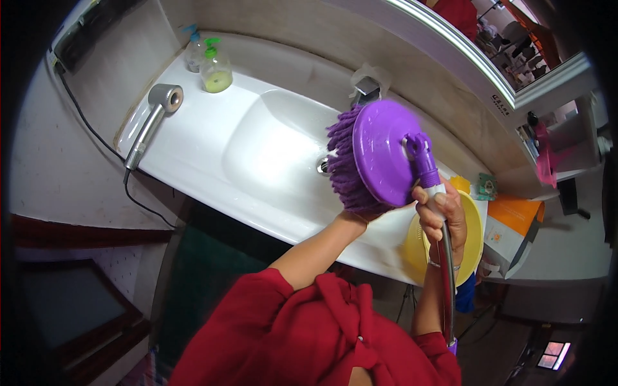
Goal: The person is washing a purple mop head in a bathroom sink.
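Observation:
A round purple mop head [388, 153] with a shaggy purple fringe is tilted over the right part of the white sink [257, 212]. Below its joint, my right hand [444, 215] is wrapped round the white collar of the mop's metal handle [449, 276], which runs back toward my body. My left hand [365, 216] reaches under the lower edge of the mop head, at the fringe. The disc and strands hide its fingers, so its grip does not show. Behind the mop stands the faucet [367, 90]. The drain [323, 166] sits beside the fringe.
A yellow basin [475, 238] rests at the sink's right end, near an orange and white box [508, 228]. Two pump bottles [217, 72] stand at the back left. On the left rim lies a silver hair dryer [153, 122] with a dark cord. A mirror [508, 38] hangs above.

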`<move>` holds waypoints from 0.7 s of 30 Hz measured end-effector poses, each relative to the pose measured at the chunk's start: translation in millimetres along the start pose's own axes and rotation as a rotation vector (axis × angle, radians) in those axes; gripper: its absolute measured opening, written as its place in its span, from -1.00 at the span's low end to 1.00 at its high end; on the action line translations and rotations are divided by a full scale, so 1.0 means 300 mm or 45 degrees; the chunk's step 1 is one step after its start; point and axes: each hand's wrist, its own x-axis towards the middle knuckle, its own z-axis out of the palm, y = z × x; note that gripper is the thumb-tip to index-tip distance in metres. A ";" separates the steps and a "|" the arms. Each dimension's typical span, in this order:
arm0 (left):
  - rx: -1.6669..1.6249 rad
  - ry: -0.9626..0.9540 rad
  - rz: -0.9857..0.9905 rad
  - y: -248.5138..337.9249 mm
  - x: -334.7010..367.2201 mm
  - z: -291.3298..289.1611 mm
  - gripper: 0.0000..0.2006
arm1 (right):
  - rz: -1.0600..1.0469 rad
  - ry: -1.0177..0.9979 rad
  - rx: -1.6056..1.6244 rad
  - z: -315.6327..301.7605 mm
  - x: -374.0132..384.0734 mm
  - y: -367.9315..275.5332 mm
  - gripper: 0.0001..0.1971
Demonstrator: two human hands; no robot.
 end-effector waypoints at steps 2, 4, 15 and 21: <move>-0.068 0.056 0.085 -0.036 0.010 -0.054 -0.25 | 0.018 0.023 -0.022 -0.007 -0.024 0.008 -0.45; -0.116 0.039 0.067 -0.037 -0.001 -0.102 -0.26 | 0.063 0.075 -0.160 -0.024 -0.050 0.017 -0.47; -0.625 -0.042 -0.199 -0.034 -0.073 -0.149 -0.36 | 0.254 0.212 -0.334 -0.044 -0.085 0.037 -0.47; -0.906 -0.083 -0.330 -0.035 -0.058 -0.183 -0.41 | 0.304 0.225 -0.381 -0.019 -0.072 0.064 -0.46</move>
